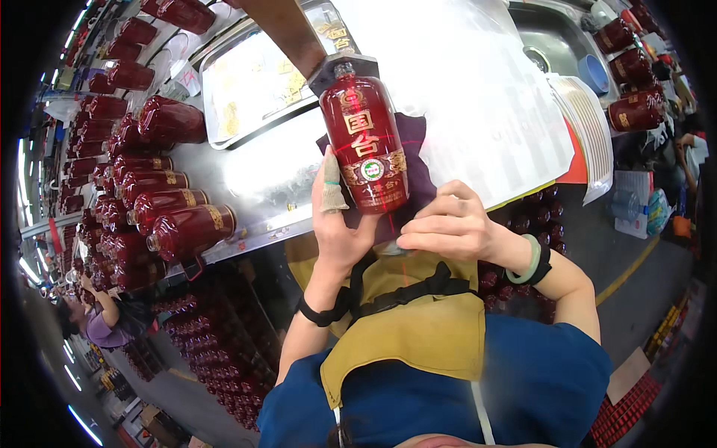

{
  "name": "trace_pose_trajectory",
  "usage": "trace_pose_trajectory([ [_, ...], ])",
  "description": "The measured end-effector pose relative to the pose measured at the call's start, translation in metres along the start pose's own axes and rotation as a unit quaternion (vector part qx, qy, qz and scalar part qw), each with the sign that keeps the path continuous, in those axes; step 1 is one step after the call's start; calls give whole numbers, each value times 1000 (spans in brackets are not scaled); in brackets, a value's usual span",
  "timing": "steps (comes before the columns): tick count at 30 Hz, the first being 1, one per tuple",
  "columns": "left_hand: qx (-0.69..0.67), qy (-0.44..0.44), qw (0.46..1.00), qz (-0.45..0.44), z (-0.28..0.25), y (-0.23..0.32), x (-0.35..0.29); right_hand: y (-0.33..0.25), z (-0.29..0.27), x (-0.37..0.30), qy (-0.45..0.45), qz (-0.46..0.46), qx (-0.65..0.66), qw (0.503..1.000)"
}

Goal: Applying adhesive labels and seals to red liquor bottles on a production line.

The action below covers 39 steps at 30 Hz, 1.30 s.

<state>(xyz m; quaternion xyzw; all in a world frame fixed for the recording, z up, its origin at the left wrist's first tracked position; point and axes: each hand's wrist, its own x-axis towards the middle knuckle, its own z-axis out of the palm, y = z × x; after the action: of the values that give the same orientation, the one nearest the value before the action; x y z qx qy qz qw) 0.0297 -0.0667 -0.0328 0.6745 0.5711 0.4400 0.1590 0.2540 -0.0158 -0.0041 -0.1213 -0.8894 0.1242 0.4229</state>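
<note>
A dark red glass bottle (366,138) with gold lettering and a round green-and-white emblem lies tilted in front of me, its neck pointing away. My left hand (337,235) holds the bottle near its base, and a beige fabric sleeve (331,187) covers one finger. Close to the base on the right, my right hand (455,224) has its fingers drawn together; what they pinch, if anything, is hidden. Under the bottle spreads a dark purple cloth (412,134). The neck meets a dark angular block (328,73) at the end of a brown post (280,30).
Rows of red bottles (190,228) crowd the left side. A metal tray (213,112) with gold pieces sits behind. White sheets (463,82) cover the table to the right, near stacked card sheets (586,134) and a metal sink (556,33) with a blue cup (594,73).
</note>
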Motion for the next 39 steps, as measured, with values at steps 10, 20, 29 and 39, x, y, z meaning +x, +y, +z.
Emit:
trace_pose_trajectory([
  [10, -4, 2, 1000, -1, -7, 1, 4, -1, 5, -3, 58, 78, 1, 995],
  [20, 226, -27, 957, 182, 2, 14, 11, -5, -1, -7, 238, 442, 167, 849],
  [29, 227, 82, 962, 130, 1, 11, -17, -12, 29, 22, 216, 499, 258, 798],
  [39, 166, 76, 982, 43, -1, 5, -28, -2, 17, 1, 198, 543, 152, 802],
])
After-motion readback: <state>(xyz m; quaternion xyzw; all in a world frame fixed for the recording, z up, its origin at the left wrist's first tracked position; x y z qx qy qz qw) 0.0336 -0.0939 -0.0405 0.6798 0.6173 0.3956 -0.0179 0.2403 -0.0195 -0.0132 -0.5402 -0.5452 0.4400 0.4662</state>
